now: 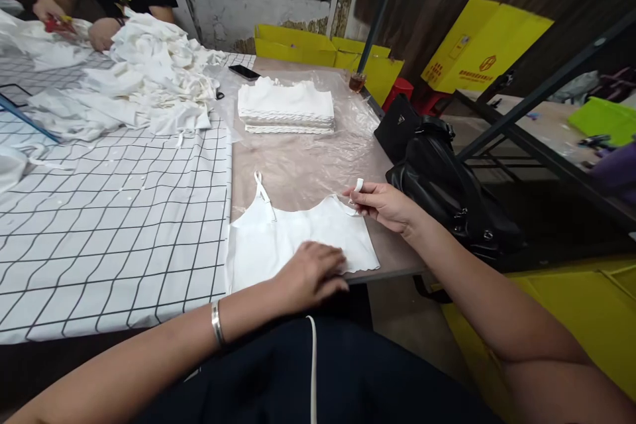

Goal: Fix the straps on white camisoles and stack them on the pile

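A white camisole top (278, 238) lies flat at the near edge of the table (308, 165), which is covered with clear plastic film. My left hand (313, 271) presses down on its lower hem, fingers curled on the cloth. My right hand (385, 204) pinches the top's right shoulder strap (358, 185) and lifts it off the table. The other strap (263, 193) lies flat toward the back. A neat stack of folded white tops (285, 106) sits farther back on the table.
A loose heap of white garments (149, 79) lies on the grid-patterned cloth (114, 225) at left, where another person's hands (74, 23) work. A phone (244, 72) and a glass of tea (356, 81) stand at the back. A black bag (447, 192) sits at the right edge.
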The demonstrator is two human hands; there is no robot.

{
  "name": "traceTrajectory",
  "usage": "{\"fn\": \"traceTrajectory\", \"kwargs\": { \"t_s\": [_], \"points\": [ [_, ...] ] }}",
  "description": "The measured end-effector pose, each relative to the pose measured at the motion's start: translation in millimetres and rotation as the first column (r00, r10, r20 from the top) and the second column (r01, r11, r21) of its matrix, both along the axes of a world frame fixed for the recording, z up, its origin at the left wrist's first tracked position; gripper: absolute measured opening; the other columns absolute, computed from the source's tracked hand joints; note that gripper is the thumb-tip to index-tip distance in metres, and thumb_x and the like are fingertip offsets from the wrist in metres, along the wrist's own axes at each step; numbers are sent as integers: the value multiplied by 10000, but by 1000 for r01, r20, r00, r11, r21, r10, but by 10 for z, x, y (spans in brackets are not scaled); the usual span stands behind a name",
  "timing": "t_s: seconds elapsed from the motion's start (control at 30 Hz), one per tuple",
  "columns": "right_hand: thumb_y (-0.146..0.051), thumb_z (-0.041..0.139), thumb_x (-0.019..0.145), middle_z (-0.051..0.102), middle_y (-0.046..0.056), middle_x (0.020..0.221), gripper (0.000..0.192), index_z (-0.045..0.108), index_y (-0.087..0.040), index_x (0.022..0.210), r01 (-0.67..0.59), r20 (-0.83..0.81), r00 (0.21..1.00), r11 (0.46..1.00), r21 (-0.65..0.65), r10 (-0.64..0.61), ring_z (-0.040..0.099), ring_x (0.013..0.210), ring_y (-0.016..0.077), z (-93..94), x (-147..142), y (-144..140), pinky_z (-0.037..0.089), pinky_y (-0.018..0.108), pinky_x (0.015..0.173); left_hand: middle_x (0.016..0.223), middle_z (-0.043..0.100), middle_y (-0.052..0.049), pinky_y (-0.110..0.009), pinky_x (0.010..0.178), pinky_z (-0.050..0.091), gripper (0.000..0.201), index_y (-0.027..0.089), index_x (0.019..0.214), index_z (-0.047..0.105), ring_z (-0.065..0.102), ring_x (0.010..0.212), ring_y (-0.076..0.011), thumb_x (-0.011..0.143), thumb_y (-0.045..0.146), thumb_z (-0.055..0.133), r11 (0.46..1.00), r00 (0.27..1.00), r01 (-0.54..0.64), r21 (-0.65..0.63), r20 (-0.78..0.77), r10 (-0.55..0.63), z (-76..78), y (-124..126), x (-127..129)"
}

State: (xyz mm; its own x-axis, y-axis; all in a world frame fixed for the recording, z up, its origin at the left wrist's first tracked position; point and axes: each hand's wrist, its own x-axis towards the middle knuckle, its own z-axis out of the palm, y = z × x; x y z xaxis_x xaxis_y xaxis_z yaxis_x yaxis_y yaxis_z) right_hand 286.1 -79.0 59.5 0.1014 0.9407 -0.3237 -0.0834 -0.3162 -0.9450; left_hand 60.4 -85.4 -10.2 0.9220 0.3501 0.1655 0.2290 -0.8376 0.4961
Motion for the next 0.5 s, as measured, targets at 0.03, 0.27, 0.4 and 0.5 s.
{"fn": "traceTrajectory", "kwargs": {
  "t_s": [0.03, 0.27, 0.4, 0.5],
  "points": [
    [-252, 863, 621, 650, -2, 678, 250, 737, -163, 817, 8, -14, 1000, 1000, -9, -9, 565, 592, 78, -28, -24, 29, 431, 190, 520, 1231, 644, -127, -426, 965, 396, 385, 187, 1222, 605, 578, 1128, -262, 957, 426, 461, 990, 990, -141, 1, 0, 141, 42, 84, 32],
    [-181, 883, 534, 659, -6, 668, 278, 672, -164, 714, 107, -55, 992, 993, -49, -110, 652, 677, 116, -220, -152, 208, 519, 211, 613, 1064, 651, -91, -458, 889, 351, 278, 199, 1002, 648, 538, 1056, -303, 836, 422, 652, 882, 865, -472, 10, -189, 465, 51, 592, 379],
    [-214, 893, 480, 637, -35, 632, 339, 652, -166, 713, 86, 19, 996, 996, 25, -87, 592, 593, 78, -331, -134, 223, 437, 173, 507, 1009, 668, -67, -445, 873, 332, 169, 214, 890, 670, 540, 1046, -299, 800, 356, 690, 875, 871, -473, -108, -205, 446, 30, 618, 431],
    [-254, 894, 481, 651, -29, 633, 388, 613, -176, 737, 63, 39, 997, 998, 23, -63, 625, 624, 105, -414, -118, 191, 492, 209, 570, 943, 694, -40, -445, 878, 311, 130, 236, 910, 679, 543, 1027, -289, 795, 299, 683, 859, 879, -476, -189, -142, 455, 35, 605, 425]
  ]
}}
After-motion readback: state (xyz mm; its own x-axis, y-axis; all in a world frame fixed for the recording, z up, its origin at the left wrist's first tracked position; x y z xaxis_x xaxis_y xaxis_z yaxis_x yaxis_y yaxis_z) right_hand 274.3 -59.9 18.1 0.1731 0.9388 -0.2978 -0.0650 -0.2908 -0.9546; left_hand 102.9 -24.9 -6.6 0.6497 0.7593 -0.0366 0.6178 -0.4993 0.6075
